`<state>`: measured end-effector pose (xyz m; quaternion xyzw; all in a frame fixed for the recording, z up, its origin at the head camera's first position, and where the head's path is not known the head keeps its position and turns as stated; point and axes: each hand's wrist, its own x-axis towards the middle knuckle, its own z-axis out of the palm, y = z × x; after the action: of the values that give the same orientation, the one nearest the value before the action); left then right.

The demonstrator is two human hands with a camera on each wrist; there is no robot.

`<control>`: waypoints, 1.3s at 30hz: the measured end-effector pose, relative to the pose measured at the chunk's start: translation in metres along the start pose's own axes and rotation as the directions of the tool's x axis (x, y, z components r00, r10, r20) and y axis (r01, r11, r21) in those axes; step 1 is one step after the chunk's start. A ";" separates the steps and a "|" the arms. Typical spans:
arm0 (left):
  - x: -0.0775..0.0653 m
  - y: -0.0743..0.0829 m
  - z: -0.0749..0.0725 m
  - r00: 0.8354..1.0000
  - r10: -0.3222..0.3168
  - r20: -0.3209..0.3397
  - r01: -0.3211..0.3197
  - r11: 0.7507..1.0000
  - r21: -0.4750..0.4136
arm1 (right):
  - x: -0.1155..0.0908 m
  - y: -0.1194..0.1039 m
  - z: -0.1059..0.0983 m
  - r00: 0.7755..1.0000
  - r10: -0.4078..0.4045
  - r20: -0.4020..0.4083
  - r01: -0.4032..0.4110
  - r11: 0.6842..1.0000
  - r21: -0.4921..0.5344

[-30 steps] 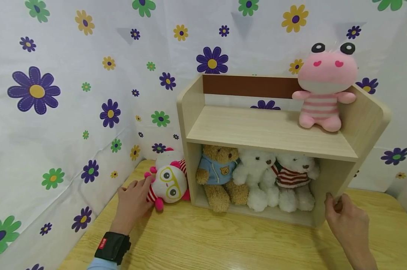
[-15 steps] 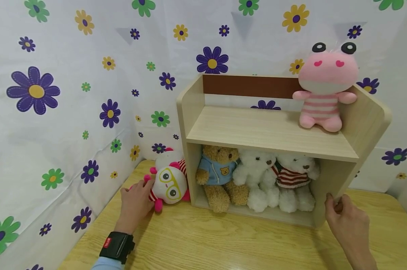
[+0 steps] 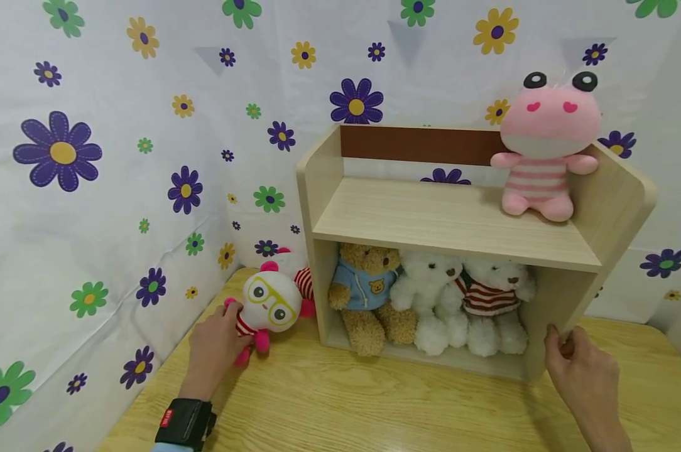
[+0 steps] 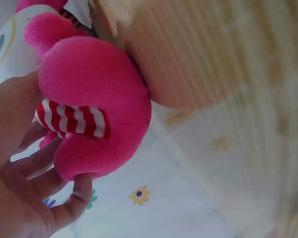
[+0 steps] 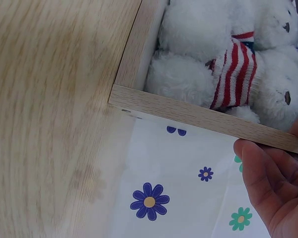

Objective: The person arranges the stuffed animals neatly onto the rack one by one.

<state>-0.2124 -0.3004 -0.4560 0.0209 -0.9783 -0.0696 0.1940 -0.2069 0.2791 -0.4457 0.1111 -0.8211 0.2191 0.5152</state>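
Observation:
My left hand (image 3: 213, 351) grips a plush toy (image 3: 272, 301) with a white head, yellow glasses, striped red-and-white shirt and pink limbs, left of the wooden shelf (image 3: 453, 216). In the left wrist view my thumb and fingers curl round the toy's pink lower body (image 4: 104, 89). Partly hidden behind it, a second plush (image 3: 303, 282) in red stripes leans by the shelf's left side. My right hand (image 3: 583, 370) pinches the front edge of the shelf's right side; the right wrist view shows its fingers (image 5: 258, 173) against that board's outer face.
In the lower compartment sit a brown teddy bear (image 3: 369, 295) in a blue hoodie, a white bear (image 3: 431, 301) and another white bear (image 3: 493, 301) in a striped sweater. A pink plush (image 3: 546, 150) sits at the upper shelf's right end. Flowered cloth (image 3: 120, 207) hangs behind the table (image 3: 374, 408).
My left hand has drawn the glasses-wearing plush leftward, away from the shelf's side, and its head has turned more upright. More of the plush behind now shows. My right hand stays in place.

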 end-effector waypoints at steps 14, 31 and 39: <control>-0.015 -0.007 -0.003 0.997 -0.022 -0.077 0.014 0.993 -0.114 | -0.004 0.006 0.001 1.000 0.019 0.006 -0.019 1.000 -0.008; -0.013 0.002 -0.011 0.942 -0.099 -0.321 -0.037 0.919 -0.393 | -0.004 0.004 0.001 1.000 0.012 -0.005 -0.012 1.000 -0.009; -0.011 0.011 -0.022 0.892 -0.087 -0.443 -0.135 0.885 -0.446 | -0.003 0.002 0.001 1.000 0.014 0.000 -0.014 1.000 0.003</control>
<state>-0.1943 -0.2911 -0.4386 -0.0230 -0.8609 -0.2928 0.4154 -0.2073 0.2802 -0.4488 0.1062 -0.8214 0.2240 0.5137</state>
